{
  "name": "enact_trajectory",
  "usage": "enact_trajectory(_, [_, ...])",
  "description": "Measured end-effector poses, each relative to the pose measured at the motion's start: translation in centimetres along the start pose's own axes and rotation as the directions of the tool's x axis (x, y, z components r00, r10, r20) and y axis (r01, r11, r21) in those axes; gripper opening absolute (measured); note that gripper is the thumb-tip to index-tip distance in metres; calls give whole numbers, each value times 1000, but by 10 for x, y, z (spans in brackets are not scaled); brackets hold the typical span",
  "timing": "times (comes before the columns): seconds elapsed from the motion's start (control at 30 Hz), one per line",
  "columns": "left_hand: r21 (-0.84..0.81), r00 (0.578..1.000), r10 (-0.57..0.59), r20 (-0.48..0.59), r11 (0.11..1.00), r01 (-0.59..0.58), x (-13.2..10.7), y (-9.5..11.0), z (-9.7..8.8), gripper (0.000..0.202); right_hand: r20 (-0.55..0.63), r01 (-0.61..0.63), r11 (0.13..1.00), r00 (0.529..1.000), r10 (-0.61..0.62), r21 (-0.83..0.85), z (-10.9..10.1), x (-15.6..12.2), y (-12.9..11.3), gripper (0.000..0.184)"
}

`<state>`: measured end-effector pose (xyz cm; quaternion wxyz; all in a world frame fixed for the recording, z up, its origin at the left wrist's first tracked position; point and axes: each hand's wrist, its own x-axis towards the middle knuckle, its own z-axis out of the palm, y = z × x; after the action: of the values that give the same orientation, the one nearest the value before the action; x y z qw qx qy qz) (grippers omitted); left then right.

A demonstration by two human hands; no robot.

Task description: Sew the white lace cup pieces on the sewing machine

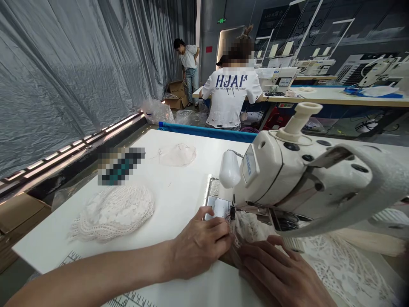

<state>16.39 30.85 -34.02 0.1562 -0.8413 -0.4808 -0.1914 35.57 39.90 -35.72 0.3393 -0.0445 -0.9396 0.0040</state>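
Observation:
White lace fabric lies under the head of a white sewing machine, beside the needle area. My left hand is closed, its curled fingers and thumb pinching the lace edge just left of the presser foot. Close in front of the machine, my right hand has its fingers bent together on the same lace, with the fingertips partly hidden in it. More lace spreads out to the right of my right hand.
A pile of white lace and a thin sheer piece lie on the white table. Ruler markings run along its near side. A cardboard box stands at left. A person in a white shirt sits ahead; another person stands farther back.

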Motion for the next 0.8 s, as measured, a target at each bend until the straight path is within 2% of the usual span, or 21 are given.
enact_trajectory(0.1, [-1, 1000, 0, 4, 1000, 0, 0, 0, 1, 25, 34, 30, 999, 999, -30, -22, -5, 1, 1, 32])
enact_trajectory(0.23, [-19, 1000, -20, 14, 1000, 20, 1, 2, 1, 28, 105, 81, 981, 992, -63, -177, -9, 3, 5, 57])
enact_trajectory(0.3, [-35, 999, -37, 31, 999, 38, 1, 2, 0, 31, 118, 83, 966, 991, -55, -245, -8, 4, 7, 62])
enact_trajectory(0.6, [-29, 989, -93, 113, 995, 97, 6, -4, -3, 39, 139, 51, 959, 990, -12, -278, -3, 4, 15, 55])
enact_trajectory(0.8, [-15, 990, -92, 108, 995, 94, 4, -3, -3, 41, 120, 106, 951, 990, -74, -291, -9, 8, 13, 52])
